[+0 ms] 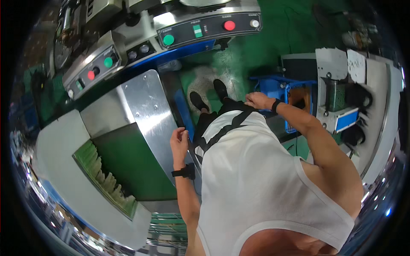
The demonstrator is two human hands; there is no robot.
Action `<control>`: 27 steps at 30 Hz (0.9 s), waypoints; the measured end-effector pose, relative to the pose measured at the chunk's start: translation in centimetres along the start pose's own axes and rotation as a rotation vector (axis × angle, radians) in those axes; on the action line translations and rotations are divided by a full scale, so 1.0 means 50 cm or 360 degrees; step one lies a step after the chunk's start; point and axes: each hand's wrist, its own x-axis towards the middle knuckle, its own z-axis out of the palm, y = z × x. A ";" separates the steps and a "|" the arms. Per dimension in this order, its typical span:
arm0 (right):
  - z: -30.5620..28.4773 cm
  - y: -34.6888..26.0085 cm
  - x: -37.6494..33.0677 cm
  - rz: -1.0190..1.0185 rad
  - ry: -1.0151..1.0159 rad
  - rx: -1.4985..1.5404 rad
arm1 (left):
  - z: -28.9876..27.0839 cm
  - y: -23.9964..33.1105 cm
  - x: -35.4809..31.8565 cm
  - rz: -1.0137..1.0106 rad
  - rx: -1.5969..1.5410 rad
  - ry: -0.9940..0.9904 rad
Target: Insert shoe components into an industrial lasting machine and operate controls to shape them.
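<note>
My left hand [179,140] hangs beside the edge of a sloping bare metal plate [149,104], its fingers loosely bent and a little apart, with nothing visible in them. A black band [183,171] is round that wrist. On the other side of my body, my right hand [259,100] is held out near a blue plastic crate [287,117]. Its fingers are curled together, and no held thing shows. Another dark band [276,105] circles the right wrist.
Ahead stands a machine with a control panel [209,29] of coloured buttons; a second button box [95,68] is to its left. A green belt [126,158] with ragged strips [102,175] lies left. A pale machine housing [376,111] stands right. My shoes [198,101] are on green floor.
</note>
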 end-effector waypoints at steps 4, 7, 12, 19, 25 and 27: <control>0.037 0.141 0.036 0.0372 -0.0472 -0.0515 | -0.007 -0.109 -0.092 -0.0154 -0.0080 0.0227; 0.002 0.148 0.090 0.0106 0.0033 0.0071 | 0.002 -0.203 -0.146 -0.0300 -0.0293 0.0469; -0.105 -0.015 0.178 0.0107 0.0292 0.0280 | -0.001 -0.346 -0.194 -0.0607 -0.0356 0.0673; -0.148 -0.340 0.267 -0.0239 0.0112 0.0278 | -0.160 -0.516 -0.179 -0.0540 -0.0493 0.1243; -0.071 -0.500 0.284 -0.0280 -0.0100 0.0208 | -0.431 -0.752 -0.197 -0.0569 -0.0382 0.1777; -0.052 -0.502 0.257 -0.0134 -0.0150 0.0206 | -0.553 -0.806 -0.218 -0.0682 -0.0140 0.1827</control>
